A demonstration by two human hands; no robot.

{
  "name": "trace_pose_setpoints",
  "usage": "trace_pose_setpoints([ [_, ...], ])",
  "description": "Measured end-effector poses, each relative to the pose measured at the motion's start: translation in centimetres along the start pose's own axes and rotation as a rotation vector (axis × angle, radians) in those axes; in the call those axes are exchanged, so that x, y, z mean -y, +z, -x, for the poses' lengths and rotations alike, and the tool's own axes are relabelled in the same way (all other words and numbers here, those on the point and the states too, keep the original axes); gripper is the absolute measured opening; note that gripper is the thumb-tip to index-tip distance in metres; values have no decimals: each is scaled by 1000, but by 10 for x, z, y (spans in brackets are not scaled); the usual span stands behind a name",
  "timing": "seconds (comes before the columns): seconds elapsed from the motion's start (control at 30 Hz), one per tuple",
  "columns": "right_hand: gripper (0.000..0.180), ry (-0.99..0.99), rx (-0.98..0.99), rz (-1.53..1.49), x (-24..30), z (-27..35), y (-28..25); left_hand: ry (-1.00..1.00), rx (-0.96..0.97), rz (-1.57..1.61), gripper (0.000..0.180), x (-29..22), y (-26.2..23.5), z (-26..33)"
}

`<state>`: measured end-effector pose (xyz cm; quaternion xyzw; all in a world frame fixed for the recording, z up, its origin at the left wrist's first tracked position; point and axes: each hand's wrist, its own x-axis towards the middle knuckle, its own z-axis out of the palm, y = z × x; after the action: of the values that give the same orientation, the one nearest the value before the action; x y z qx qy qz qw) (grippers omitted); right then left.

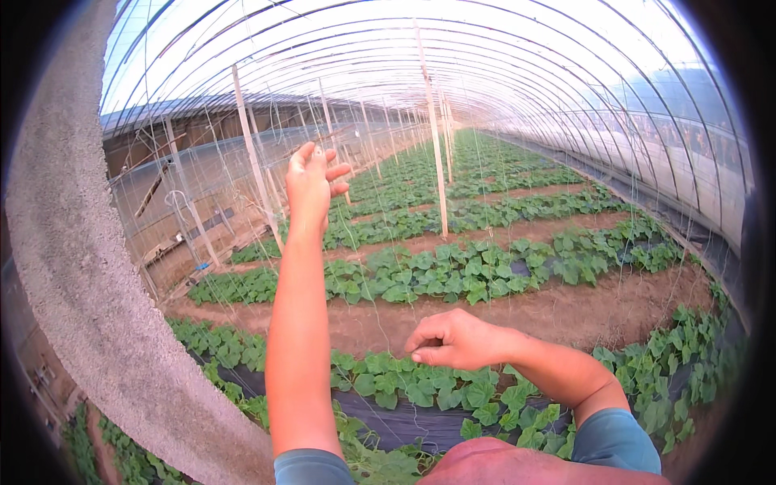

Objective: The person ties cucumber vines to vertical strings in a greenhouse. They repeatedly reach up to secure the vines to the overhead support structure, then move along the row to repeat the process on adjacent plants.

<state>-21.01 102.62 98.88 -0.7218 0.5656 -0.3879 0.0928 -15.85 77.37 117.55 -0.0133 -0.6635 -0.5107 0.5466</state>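
Observation:
My left hand (309,187) is raised high at the end of a stretched arm, left of the middle, with its fingers loosely apart. I make out nothing held in it, though thin strings hang around it. Lower and to the right, my right hand (454,338) is closed, thumb against the bent fingers. Whatever may be between those fingertips is hidden or too fine to see. A thin pale string (377,311) hangs down just left of that hand. Under it, leafy green vine plants (420,380) grow in a row through dark plastic film (396,422).
A rough grey concrete post or beam (89,242) curves close along my left. Ahead, a pale upright pole (435,133) stands among the plant rows, and another pole (252,153) stands left of it. Bare soil (517,311) separates the rows. Curved ribs (517,40) carry the greenhouse cover.

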Motion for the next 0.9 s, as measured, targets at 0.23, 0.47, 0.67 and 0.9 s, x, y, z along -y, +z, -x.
trace_pose_setpoints([
  [0.23, 16, -223, -52, 202, 33, -35, -41, 87, -25, -155, 36, -9, 0, -10],
  [0.47, 17, -493, -368, 724, 71, -103, -111, 195, -117, -428, 32, 10, -14, -10],
  [0.67, 30, -582, -906, 946, 115, -190, -189, 195, -130, -550, 27, 0, -7, -11],
  [0.9, 32, -513, -1044, 1199, 156, -252, -268, 215, -94, -495, 26, 5, -2, -3],
])
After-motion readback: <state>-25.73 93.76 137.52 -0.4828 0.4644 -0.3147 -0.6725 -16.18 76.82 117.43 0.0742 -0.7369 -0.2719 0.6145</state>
